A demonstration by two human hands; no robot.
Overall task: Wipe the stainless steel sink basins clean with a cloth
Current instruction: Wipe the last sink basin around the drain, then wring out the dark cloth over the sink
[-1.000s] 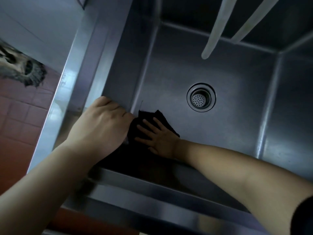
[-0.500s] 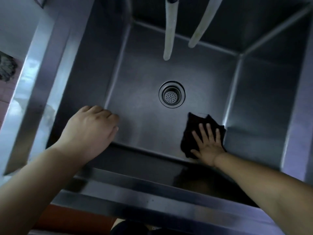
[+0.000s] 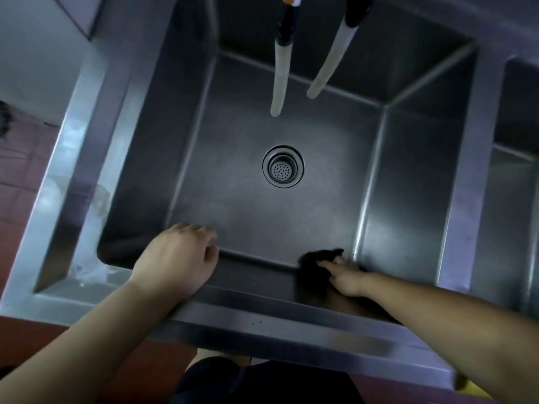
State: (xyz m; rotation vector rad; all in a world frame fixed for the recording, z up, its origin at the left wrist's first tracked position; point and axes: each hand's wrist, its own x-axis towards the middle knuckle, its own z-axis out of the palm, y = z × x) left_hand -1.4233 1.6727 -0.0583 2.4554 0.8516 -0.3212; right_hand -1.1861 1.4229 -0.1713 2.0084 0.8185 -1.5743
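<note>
Head view: right hand point(image 3: 347, 277) is pressing cloth point(image 3: 316, 259), fingers flat, into basin point(image 3: 262, 217) near-right corner, left hand point(image 3: 178, 258) idling empty and relaxed; walls and second basin point(image 3: 513, 199) likely pending.

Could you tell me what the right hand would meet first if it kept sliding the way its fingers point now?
Probably nothing but bare basin floor: the right hand, pressing the black cloth, points left along the near edge, well short of the left hand.

Sink basin point(image 3: 248, 211): brushed steel, dull sheen, smeary. Cloth point(image 3: 313, 262) under right fingers point(image 3: 331, 265): black, matt, soft fabric. Drain strainer point(image 3: 282, 167) beyond fingertips: perforated metal, glossier rim. Hoses point(image 3: 280, 80): pale matt plastic.
</note>
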